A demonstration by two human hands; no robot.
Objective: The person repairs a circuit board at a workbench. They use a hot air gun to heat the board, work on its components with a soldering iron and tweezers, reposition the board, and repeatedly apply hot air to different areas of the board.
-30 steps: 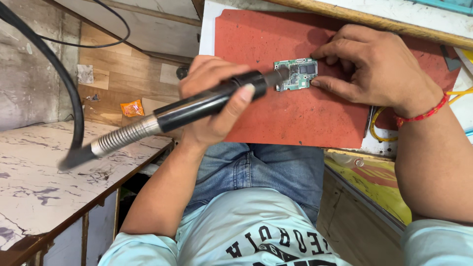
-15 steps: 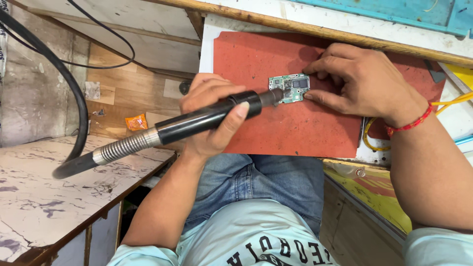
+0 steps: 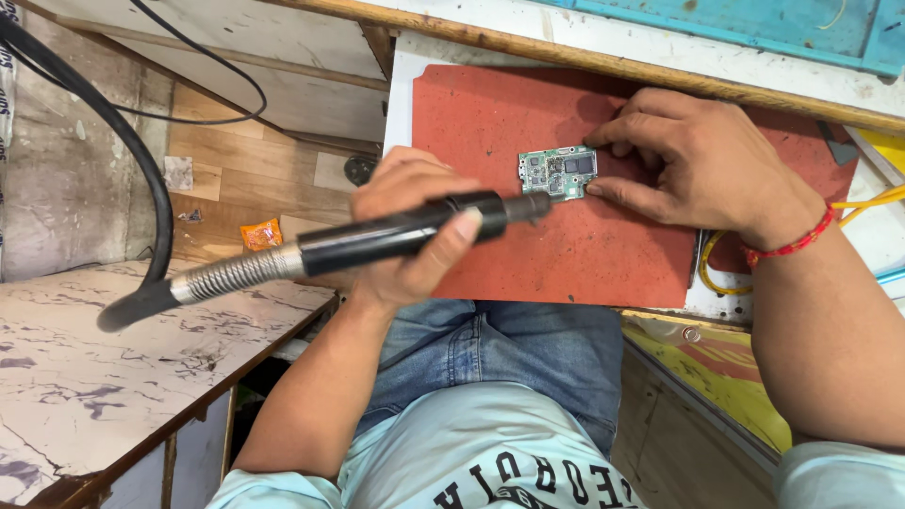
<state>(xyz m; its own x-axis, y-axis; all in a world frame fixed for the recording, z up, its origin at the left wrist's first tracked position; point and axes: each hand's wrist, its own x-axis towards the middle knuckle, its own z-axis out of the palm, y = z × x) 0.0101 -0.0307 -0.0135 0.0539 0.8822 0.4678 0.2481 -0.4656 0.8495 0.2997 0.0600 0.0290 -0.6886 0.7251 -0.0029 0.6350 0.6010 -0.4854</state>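
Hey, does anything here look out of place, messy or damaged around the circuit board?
Nothing odd at the circuit board: it lies flat on the red mat, steadied by the right hand, while the left hand holds the black tool to its edge. Off the bench, an orange wrapper litters the floor.

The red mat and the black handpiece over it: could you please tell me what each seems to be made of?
Red mat: probably silicone or rubber, matte, scuffed and lying flat. Black handpiece: seemingly smooth plastic with a slight sheen, ending in a silvery coiled metal spring sleeve.
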